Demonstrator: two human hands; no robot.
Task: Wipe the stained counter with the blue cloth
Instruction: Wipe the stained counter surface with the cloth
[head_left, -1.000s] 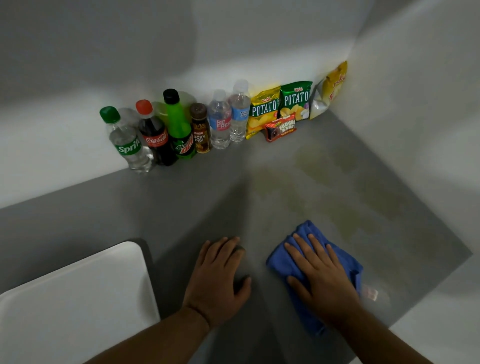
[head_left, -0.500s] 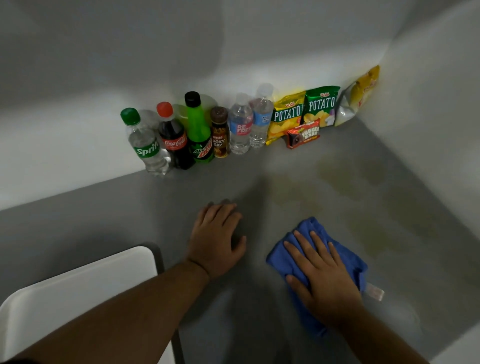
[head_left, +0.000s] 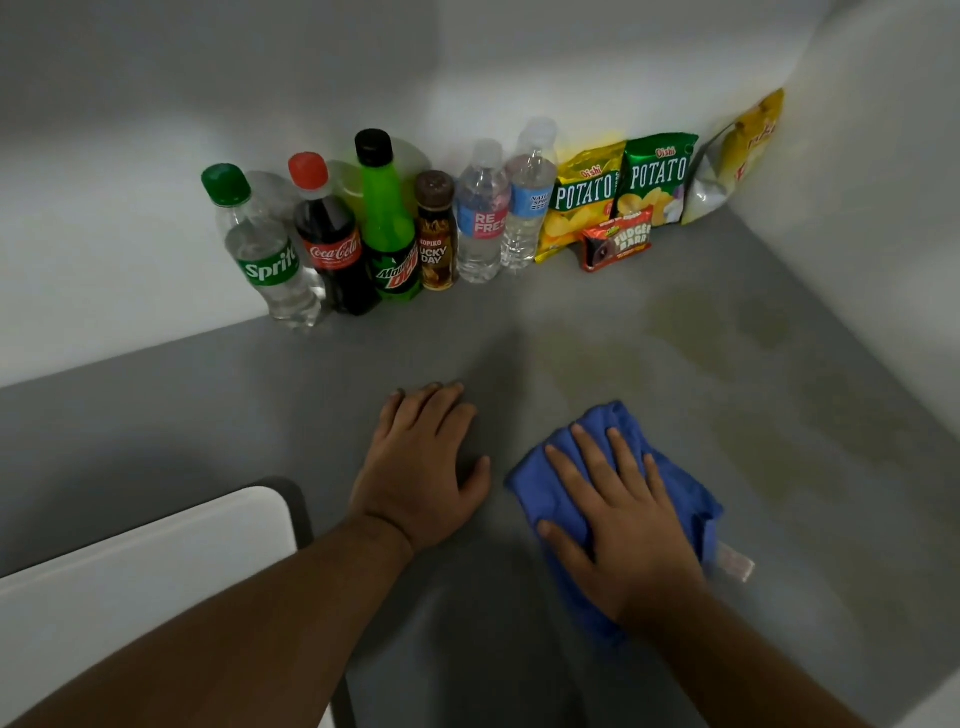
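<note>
Blue cloth (head_left: 691, 504) lies bunched on the grey counter (head_left: 519, 332), in the near middle of the surface and slightly right of centre. The right hand (head_left: 623, 530) lies flat on top of it, fingers straight and spread, palm pressing down; nothing is curled round the fabric. A small white tag (head_left: 735, 564) sticks out from the cloth's right edge. Just to the left, close to the cloth but apart from it, the left hand (head_left: 421, 467) rests palm-down on the bare counter, its fingers straight and held together, thumb out to the side, gripping nothing.

Faint yellowish stains (head_left: 691, 332) mark the counter beyond and to the right of the cloth, toward the corner of the walls.

Along the back wall stands a row: a Sprite bottle (head_left: 260, 249), a Coca-Cola bottle (head_left: 330, 239), a Mountain Dew bottle (head_left: 389, 223), a small brown Lucky Day bottle (head_left: 435, 234) and two clear water bottles (head_left: 480, 213), all upright and nearly touching. Right of them lean a yellow potato chip bag (head_left: 582, 197) and a green potato chip bag (head_left: 654, 176), with a red Fudgee Barr pack (head_left: 615, 241) in front, and a yellow and silver bag (head_left: 737, 156) in the corner. A white board (head_left: 130, 597) with a rounded corner fills the lower left
</note>
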